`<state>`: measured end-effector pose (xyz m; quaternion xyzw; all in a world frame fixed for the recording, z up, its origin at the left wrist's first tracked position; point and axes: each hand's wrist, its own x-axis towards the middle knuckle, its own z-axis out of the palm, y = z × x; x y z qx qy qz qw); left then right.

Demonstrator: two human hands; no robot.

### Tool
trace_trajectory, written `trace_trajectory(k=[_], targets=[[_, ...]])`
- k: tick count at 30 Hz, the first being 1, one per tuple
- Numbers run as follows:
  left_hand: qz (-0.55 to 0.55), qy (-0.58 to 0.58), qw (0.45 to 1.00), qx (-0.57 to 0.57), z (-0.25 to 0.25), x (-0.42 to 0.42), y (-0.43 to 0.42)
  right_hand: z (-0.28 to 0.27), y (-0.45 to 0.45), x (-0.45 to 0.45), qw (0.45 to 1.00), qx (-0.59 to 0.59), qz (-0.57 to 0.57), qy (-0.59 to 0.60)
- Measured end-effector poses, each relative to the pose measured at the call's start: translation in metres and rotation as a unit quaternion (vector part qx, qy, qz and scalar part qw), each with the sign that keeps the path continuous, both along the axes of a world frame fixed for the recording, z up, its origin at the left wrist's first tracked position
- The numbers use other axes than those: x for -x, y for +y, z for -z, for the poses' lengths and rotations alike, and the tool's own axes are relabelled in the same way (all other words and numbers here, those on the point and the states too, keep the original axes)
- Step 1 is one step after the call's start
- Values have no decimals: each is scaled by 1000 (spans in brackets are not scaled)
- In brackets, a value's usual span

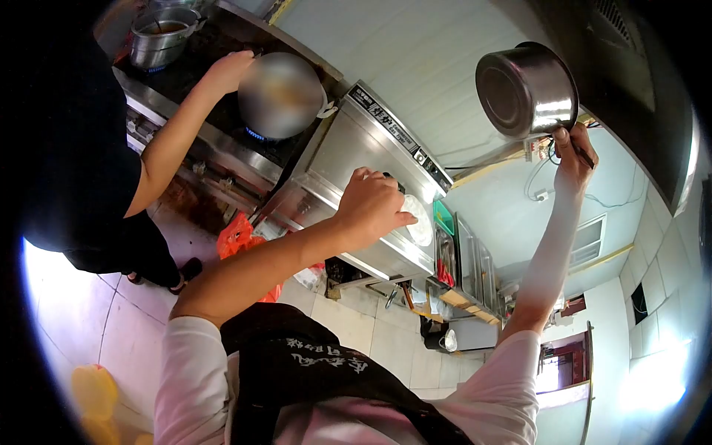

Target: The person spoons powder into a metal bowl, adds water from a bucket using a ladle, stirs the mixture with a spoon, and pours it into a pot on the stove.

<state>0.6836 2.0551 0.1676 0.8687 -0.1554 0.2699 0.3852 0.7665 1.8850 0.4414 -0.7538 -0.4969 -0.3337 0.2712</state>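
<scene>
right hand (575, 156) closed round handle of metal pot (523, 93); metal pot raised in air, tilted, base in view, well apart from steel fryer unit (334, 163). left hand (371, 208) over fryer unit in view, fingers curled, dark piece (400, 185) at fingers; cannot tell if gripped. white round dish (420, 222) just beside left hand, near right end edge of fryer unit; green basket (443, 217) past that edge. co-worker's hand (233, 70) at rim of pan (282, 96), contents blurred, over blue flame (254, 134), right end of stove (241, 159); second pot (158, 52) toward left end.
</scene>
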Motion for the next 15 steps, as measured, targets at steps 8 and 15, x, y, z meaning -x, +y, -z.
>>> trace_trajectory(k=[8, 15], targets=[[3, -122, 957, 264, -5, -5, 1, 13, 0, -6, 1000, 7, 16, 3], [196, 17, 885, 423, -35, -1, 24, 34, -5, -14, 999, 21, 13, 31]])
